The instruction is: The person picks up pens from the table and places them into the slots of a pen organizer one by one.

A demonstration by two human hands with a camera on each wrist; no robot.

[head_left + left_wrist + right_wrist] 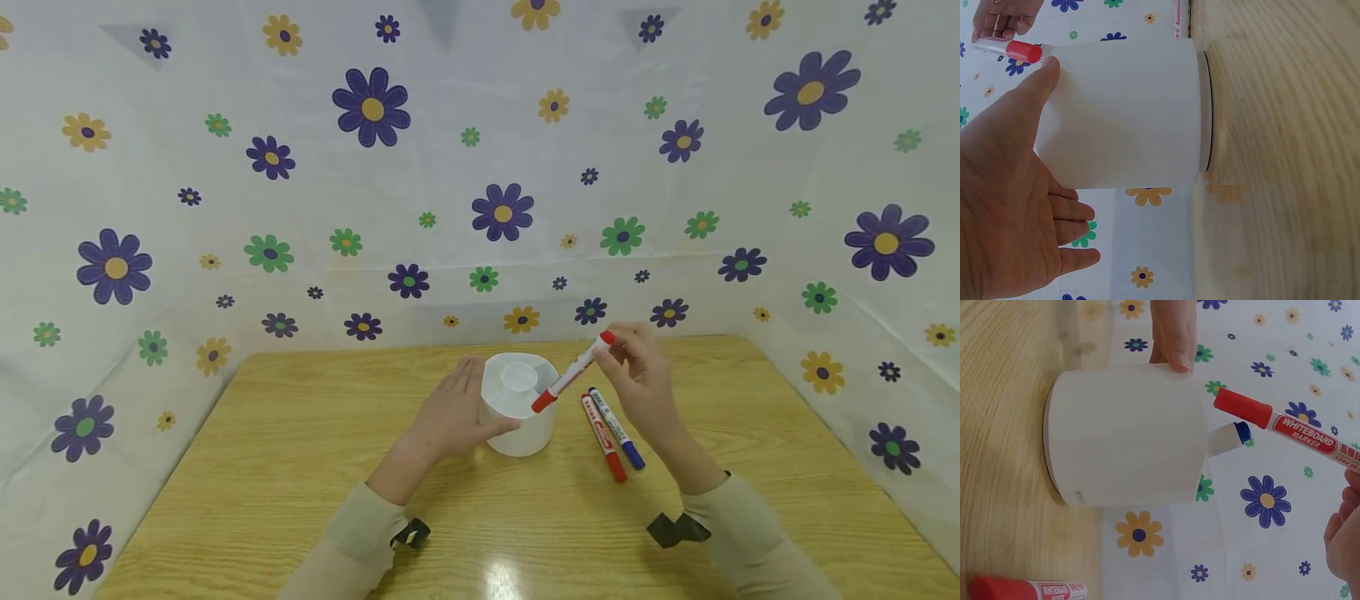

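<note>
Pinching a "WHITEBOARD MARKER" pen (1291, 430) is the right hand (637, 375); the relaxed left hand (452, 408) touches a white holder (519, 433).

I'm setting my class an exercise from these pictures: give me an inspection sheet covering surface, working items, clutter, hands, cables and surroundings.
Surface: wood-grain table, light reflected at the near side.
Working items: white container upright, a blue-ended marker poking out of its top; red-capped marker in hand, cap end down, near the rim; red marker and blue marker lying side by side on the table.
Clutter: nothing seen.
Left hand: touches the container's side, thumb towards the wearer.
Right hand: pinches the red-capped marker.
Cables: nothing seen.
Surroundings: white flower-patterned sheet behind and at both sides.
</note>
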